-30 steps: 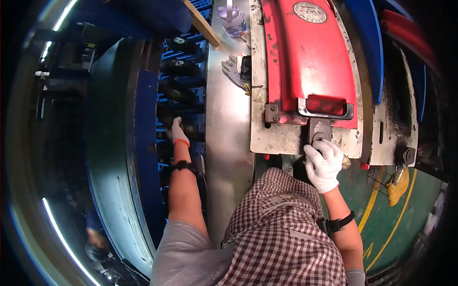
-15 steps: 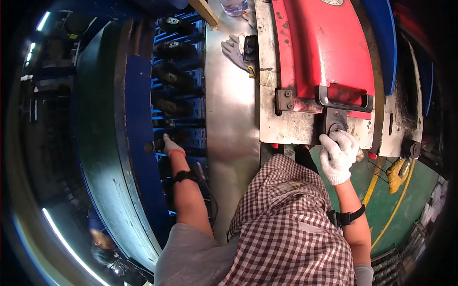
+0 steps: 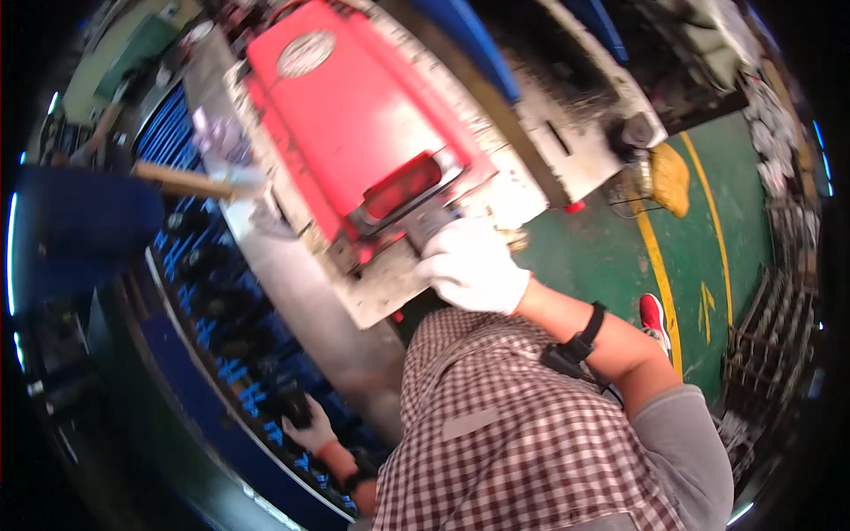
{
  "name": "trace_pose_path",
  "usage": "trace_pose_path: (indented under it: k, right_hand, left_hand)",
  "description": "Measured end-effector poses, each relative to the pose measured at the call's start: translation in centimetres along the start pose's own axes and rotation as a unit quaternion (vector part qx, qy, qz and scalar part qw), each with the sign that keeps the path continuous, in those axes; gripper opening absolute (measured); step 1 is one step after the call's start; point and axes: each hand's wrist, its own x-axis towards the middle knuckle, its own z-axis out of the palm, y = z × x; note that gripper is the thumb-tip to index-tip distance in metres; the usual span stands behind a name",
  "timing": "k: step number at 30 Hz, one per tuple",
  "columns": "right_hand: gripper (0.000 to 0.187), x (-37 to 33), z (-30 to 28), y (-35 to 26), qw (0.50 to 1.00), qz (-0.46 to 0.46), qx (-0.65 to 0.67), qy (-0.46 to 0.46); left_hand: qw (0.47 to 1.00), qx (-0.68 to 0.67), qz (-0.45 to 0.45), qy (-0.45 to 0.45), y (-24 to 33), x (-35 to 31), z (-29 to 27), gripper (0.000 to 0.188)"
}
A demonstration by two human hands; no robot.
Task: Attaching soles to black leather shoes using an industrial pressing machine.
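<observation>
My left hand (image 3: 312, 431), in a light glove, reaches down to the blue rack at the lower left. Its fingers close around a black rounded piece (image 3: 292, 407), whose exact kind is too blurred to tell. My right hand (image 3: 476, 267), in a white knitted glove, is curled on the dark metal latch (image 3: 429, 223) at the front of a machine; the glove hides part of that latch. Just above it is the handle (image 3: 361, 219) of the machine's red cover (image 3: 354, 115), which sits on a worn pale plate (image 3: 385, 288).
Blue racking (image 3: 232, 372) with several black pieces runs along the left, beside a metal bench top (image 3: 305, 310). A wooden bar (image 3: 190, 180) juts out at the upper left. Right of the machine, a yellow glove (image 3: 670, 181) hangs above the green floor (image 3: 575, 252); racks stand farther right.
My view has swung to the right, so the machine appears tilted. My left hand is now farther back along the rack, at a black piece. My right hand stays at the latch.
</observation>
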Motion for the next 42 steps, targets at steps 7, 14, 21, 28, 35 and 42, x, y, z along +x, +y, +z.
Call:
trace_pose_path:
  k: [7,14,21,28,35,42]
  right_hand:
    - [0.048,3.4,-3.8,-2.9,0.933,0.097,0.262,-0.225]
    - [0.108,4.3,-9.0,-4.5,0.857,0.183,0.451,-0.17]
    - [0.09,0.3,-18.2,10.0,0.873,0.367,0.29,0.141]
    - [0.064,5.0,-25.3,23.6,0.884,0.425,-0.177,0.076]
    - [0.07,4.7,-23.4,29.9,0.894,0.376,-0.236,-0.064]
    - [0.069,4.0,-24.5,30.8,0.899,0.371,-0.224,-0.066]
  left_hand:
    - [0.954,0.162,-0.066,-0.245,-7.1,-15.3,7.0,0.073]
    - [0.723,0.465,-0.052,-0.509,-19.2,-23.1,24.2,0.079]
    - [0.539,0.602,0.077,-0.584,-28.2,-28.7,36.5,0.111]
    - [0.515,0.537,0.213,-0.633,-33.1,-31.1,44.8,0.097]
    - [0.502,0.485,0.263,-0.666,-38.9,-33.1,51.1,0.092]
    - [0.428,0.444,0.313,-0.722,-45.2,-37.7,59.9,0.079]
